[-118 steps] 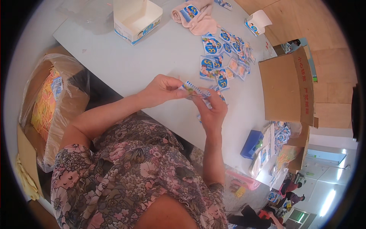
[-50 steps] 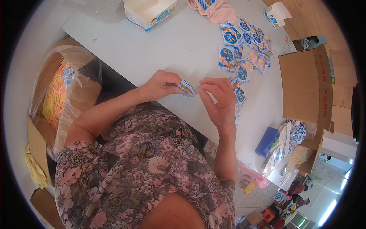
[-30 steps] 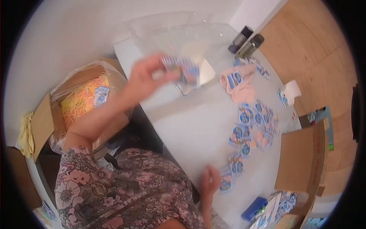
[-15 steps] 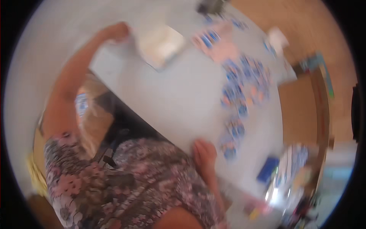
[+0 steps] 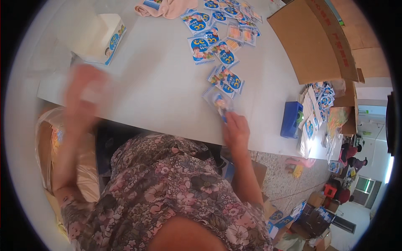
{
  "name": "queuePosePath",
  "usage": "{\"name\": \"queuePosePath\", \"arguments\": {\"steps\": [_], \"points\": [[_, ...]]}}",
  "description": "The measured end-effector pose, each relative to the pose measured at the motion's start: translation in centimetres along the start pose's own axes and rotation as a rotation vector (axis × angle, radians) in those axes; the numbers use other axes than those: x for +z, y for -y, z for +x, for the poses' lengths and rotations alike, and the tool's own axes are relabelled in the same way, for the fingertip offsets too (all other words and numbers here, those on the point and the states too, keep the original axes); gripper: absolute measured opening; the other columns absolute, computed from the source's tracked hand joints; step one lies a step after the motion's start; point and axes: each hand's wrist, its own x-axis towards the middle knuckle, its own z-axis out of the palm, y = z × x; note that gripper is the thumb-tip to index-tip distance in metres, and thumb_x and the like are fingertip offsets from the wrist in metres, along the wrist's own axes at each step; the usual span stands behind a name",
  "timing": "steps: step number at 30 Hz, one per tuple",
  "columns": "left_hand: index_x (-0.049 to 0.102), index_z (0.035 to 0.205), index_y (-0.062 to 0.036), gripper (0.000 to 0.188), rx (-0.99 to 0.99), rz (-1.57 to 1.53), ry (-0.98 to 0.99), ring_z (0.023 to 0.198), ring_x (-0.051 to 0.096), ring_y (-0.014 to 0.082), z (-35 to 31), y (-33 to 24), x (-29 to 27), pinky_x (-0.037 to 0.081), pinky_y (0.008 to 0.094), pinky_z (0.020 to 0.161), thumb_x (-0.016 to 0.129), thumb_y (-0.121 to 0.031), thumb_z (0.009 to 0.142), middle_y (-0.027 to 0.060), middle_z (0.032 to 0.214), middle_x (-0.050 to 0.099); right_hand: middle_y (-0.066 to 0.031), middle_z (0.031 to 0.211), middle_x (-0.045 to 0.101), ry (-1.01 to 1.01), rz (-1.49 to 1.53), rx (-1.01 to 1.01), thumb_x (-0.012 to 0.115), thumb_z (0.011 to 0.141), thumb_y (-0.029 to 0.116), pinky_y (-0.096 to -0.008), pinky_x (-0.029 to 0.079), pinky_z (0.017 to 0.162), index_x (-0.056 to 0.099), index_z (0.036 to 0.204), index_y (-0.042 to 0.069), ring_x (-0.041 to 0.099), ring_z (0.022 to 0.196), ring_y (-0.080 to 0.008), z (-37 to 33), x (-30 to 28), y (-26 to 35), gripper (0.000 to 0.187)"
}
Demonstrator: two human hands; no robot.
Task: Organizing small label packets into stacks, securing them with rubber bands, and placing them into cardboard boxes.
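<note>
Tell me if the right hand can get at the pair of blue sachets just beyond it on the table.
Probably yes: the right hand rests on a clear packet at the table edge, and the blue sachets lie just past it with nothing between.

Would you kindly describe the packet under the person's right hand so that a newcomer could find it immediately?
Start at the white table and follow its near edge to the right hand. The clear packet lies at its fingers, the packet closest to the person, nearer than the blue-printed packets spread beyond it.

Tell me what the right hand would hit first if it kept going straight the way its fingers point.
The right hand points up the table toward the blue-and-white sachets. First in line is the clear packet at its fingertips, probably touching already; beyond it lie two overlapping sachets.
</note>
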Motion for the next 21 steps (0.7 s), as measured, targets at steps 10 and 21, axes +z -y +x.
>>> {"name": "queuePosePath", "arguments": {"steps": [10, 21], "points": [[0.041, 0.138, -0.0044, 0.09, 0.129, -0.286, 0.499, 0.135, 0.036, 0.0341, -1.1, -4.4, 16.2, 0.036, 0.0462, 0.106, 0.083, -0.017, 0.059, 0.0154, 0.145, 0.039, -0.0108, 0.101, 0.063, 0.022, 0.304, -0.072, 0.069, 0.07, 0.0, -0.04, 0.05, 0.07, 0.062, 0.106, 0.001, 0.059, 0.082, -0.0302, 3.8, 1.4, 2.4, 0.037], [0.058, 0.118, -0.0057, 0.043, 0.617, 0.051, 0.535, 0.121, 0.051, 0.0283, -1.3, -1.9, 16.6, 0.045, 0.039, 0.094, 0.067, -0.012, 0.077, 0.0142, 0.127, 0.055, -0.013, 0.122, 0.058, 0.072, 0.185, -0.143, 0.075, 0.073, 0.017, -0.0449, 0.044, 0.093, 0.058, 0.118, 0.001, 0.054, 0.11, -0.032, 7.8, 0.7, 0.9, 0.051]]}}
